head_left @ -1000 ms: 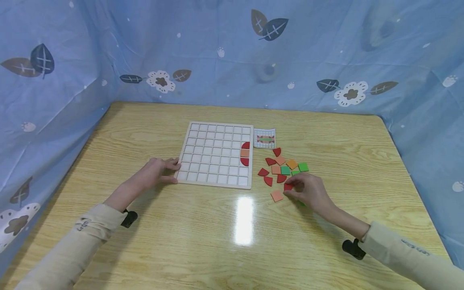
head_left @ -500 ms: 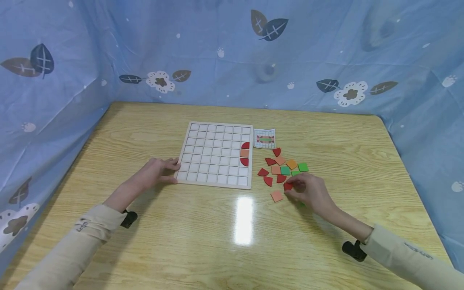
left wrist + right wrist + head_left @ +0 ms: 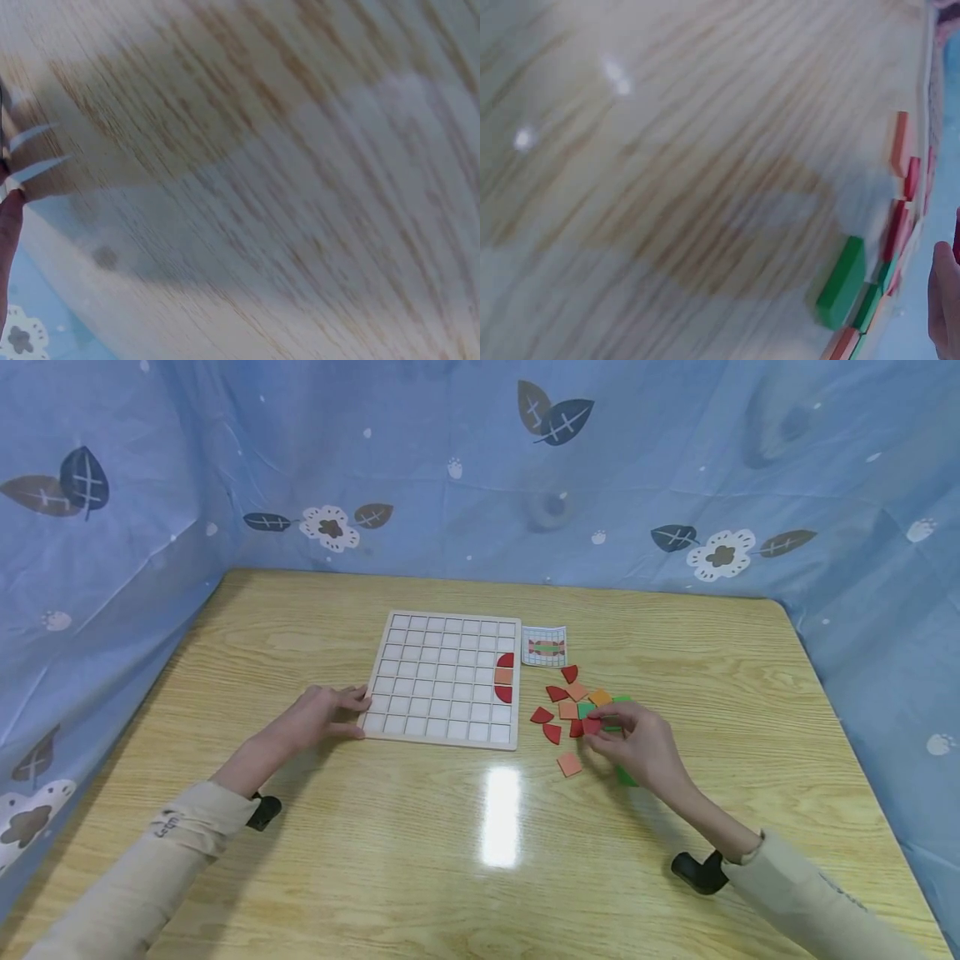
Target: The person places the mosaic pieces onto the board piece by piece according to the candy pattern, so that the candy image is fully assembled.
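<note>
Two hands are in view over the wood-grain table [image 3: 360,843]. We find the right hand [image 3: 645,749] with thumb and fingertips brought narrowly together, pinching a red piece [image 3: 592,725] to the right of the white grid board [image 3: 445,673]. We cannot tell whether that piece touches the table, and its full outline is partly hidden by the fingers.

We note the left hand [image 3: 321,717] at the board's left side, close to its near corner. Its thumb and fingers are spread apart, their tips touching the edge; the left wrist view shows only a small part of the fingers.

On the board we observe, in the rightmost column, an upper red sector [image 3: 506,660], an orange square [image 3: 503,676] and a lower red sector [image 3: 503,694], set one below another in adjoining cells.

We record a pattern card [image 3: 544,646] just beside the board's right edge, towards the far corner. Near it and the right hand lie loose red sectors [image 3: 542,715], salmon squares [image 3: 569,764], a brighter orange tile [image 3: 601,697] and a teal tile [image 3: 586,711]. One green tile [image 3: 627,776] is partly covered by the right hand. We note blue printed cloth [image 3: 450,410] behind the table.
</note>
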Motion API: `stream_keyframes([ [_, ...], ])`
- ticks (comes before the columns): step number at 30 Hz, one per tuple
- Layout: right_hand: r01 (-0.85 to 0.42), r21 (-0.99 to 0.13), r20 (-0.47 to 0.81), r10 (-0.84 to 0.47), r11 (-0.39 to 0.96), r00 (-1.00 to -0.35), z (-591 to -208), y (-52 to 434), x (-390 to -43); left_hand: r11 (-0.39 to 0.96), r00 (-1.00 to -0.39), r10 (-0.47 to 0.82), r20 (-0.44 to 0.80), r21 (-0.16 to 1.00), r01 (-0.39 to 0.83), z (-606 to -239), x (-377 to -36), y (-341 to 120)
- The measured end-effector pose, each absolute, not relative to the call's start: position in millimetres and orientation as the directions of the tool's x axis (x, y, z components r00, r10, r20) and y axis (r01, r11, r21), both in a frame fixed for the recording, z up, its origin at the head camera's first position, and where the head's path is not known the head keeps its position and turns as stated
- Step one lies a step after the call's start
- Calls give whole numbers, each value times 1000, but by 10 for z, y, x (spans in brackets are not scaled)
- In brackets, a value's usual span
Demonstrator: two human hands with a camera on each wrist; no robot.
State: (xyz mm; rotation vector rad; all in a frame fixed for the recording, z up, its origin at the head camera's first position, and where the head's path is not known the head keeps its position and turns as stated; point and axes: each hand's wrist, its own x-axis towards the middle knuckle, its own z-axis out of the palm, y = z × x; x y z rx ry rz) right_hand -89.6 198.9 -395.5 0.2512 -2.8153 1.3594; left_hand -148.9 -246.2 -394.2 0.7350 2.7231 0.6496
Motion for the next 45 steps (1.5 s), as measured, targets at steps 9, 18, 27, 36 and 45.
stream_keyframes([
  [9, -139, -855, 116, -77, 499, -990, -3913, 1880, -940, 764, -839, 531, -117, 494, 414, -3936, -1491, -2465],
  [18, -137, -911, 113, -83, 389, -990, -3898, 1684, -991, 756, -841, 528, -118, 517, 402, -3946, -1491, -2473],
  [27, -102, -920, 77, -82, 377, -994, -3908, 1427, -1107, 751, -841, 529, -117, 525, 400, -3945, -1483, -2479],
  [36, -58, -944, 33, -79, 326, -996, -3911, 1215, -1240, 757, -841, 528, -121, 516, 401, -3941, -1482, -2480],
  [45, -31, -934, -6, -101, 356, -995, -3952, 1091, -1354, 762, -845, 516, -140, 526, 379, -3945, -1483, -2482],
])
